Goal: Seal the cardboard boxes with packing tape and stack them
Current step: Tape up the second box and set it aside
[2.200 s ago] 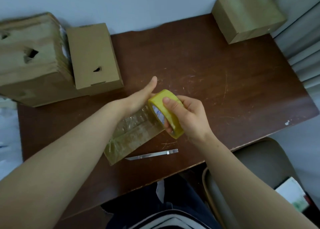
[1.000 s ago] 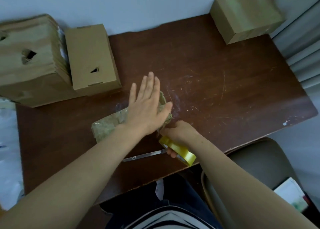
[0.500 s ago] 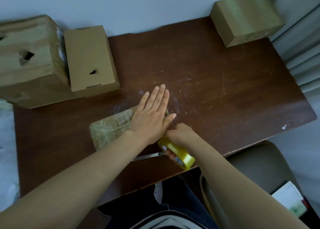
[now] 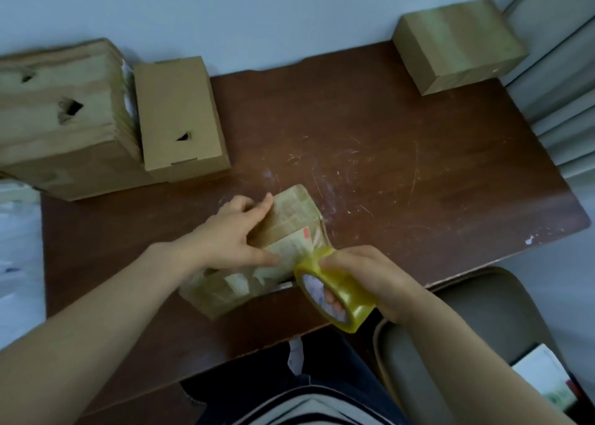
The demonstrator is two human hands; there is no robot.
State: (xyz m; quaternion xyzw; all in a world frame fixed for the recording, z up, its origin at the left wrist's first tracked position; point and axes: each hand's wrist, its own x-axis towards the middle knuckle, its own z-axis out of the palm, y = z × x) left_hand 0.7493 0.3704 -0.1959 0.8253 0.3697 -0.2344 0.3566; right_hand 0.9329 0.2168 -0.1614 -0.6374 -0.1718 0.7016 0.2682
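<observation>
The left grip (image 4: 231,236) clamps the small taped box (image 4: 291,213) on the table (image 4: 418,167), fingers curled over its side. Just right of it, the right grip (image 4: 365,271) is wrapped round the yellow tape roll (image 4: 336,296), beside the box's near end

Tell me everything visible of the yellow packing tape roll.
The yellow roll of packing tape is a glossy, translucent ring around a white printed core. It is tilted above the brown wooden table's near edge, core opening toward the camera. The right hand grips it, fingers through the core, thumb on the rim. Its free end seems to reach the small taped cardboard box.
</observation>
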